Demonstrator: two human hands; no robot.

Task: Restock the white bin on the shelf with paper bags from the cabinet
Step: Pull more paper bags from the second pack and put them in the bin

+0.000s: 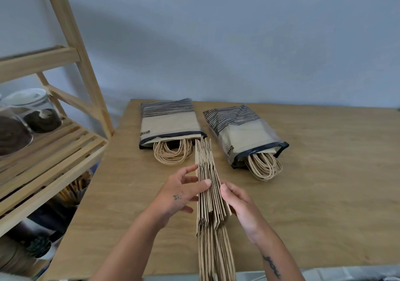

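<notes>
Left pack (171,124) and right pack (242,133) lie on the table (324,172) behind the bag stack (211,196), shelf (54,146) leftward.

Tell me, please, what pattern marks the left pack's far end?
Black stripes on the clear plastic pack, head view.
</notes>
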